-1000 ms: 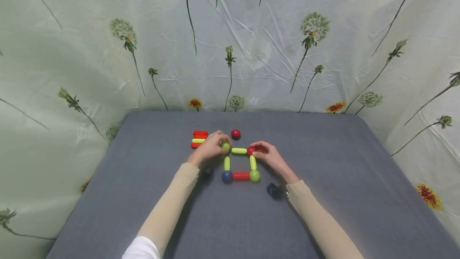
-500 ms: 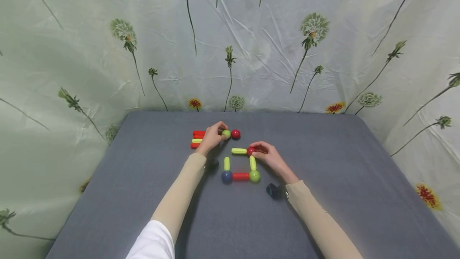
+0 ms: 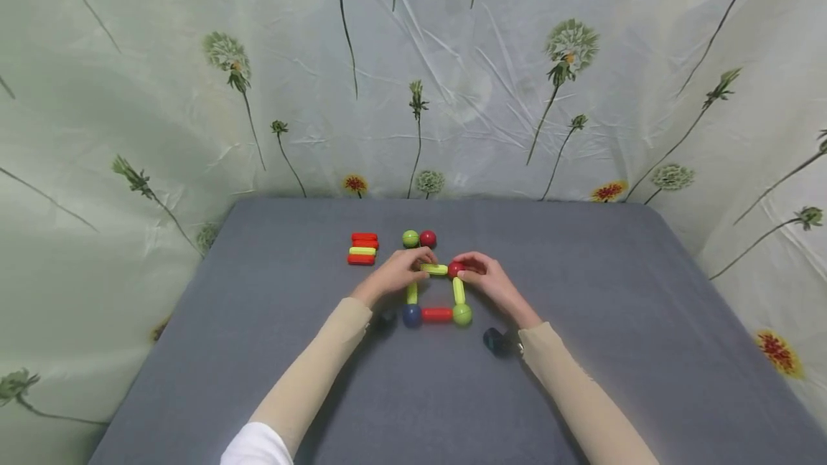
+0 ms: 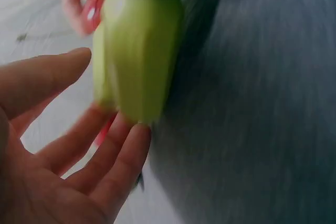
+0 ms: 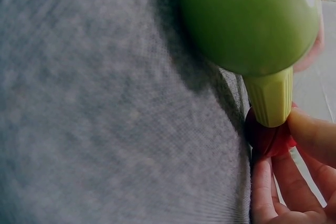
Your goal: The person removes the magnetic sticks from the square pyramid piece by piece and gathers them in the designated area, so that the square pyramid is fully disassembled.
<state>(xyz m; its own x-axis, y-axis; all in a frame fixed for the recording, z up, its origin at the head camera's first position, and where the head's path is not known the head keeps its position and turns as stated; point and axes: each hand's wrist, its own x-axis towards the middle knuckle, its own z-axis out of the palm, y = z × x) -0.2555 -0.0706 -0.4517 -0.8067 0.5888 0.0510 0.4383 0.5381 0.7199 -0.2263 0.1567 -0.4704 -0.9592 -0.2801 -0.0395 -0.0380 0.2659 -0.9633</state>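
In the head view, yellow rods (image 3: 459, 291), a red rod (image 3: 437, 315) and balls form a square. A blue ball (image 3: 412, 316) and a green ball (image 3: 461, 315) are its near corners; a red ball (image 3: 455, 269) is the far right one. My right hand (image 3: 494, 282) holds this red ball between thumb and fingers, under a yellow rod (image 5: 270, 98) in the right wrist view. My left hand (image 3: 397, 275) is at the far left corner, around the left end of the far yellow rod (image 3: 438, 270). In the left wrist view its thumb stands apart from its extended fingers, beside a yellow rod (image 4: 139, 51).
Behind the square, a second green ball (image 3: 410, 238) and another red ball (image 3: 428, 238) sit side by side. To their left lie several red and yellow rods (image 3: 362, 251) in a stack. A flowered curtain (image 3: 388, 77) hangs behind the grey table (image 3: 581, 271).
My left hand carried the green ball from the far left corner to beside the loose red ball, let it go, and came back to the square. My right hand stayed at its red ball.
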